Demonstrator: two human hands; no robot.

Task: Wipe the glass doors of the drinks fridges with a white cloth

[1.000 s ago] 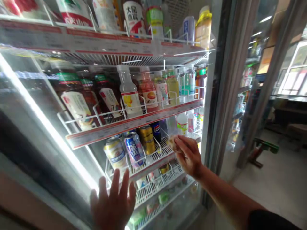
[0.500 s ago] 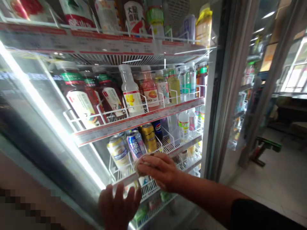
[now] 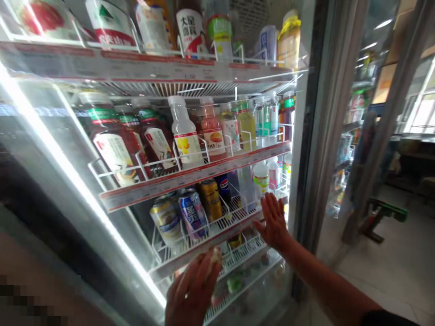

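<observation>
One pale, crumpled cloth (image 3: 216,256) at a white wire cooler shelf (image 3: 234,230).
Held at the fingertips of the half-curled left hand (image 3: 192,292), near the shelf's front edge. Beyond, to the right: flat right hand (image 3: 274,224), fingers extended, gripping nothing, close to the shelf; contact impossible to tell. Above the left hand: cylindrical blue metal can (image 3: 192,213).

On the top shelf, a bottle (image 3: 190,31) shows large dark Chinese characters beginning with 大, and the price strip (image 3: 190,71) below it carries a figure ending in "00", its first digit unclear. A pink bottle (image 3: 213,129) on the next shelf reads "00", and a dark bottle (image 3: 224,189) lower down bears the Pepsi logo; the lettering on the blue can (image 3: 193,215) is too blurred to read.
</observation>
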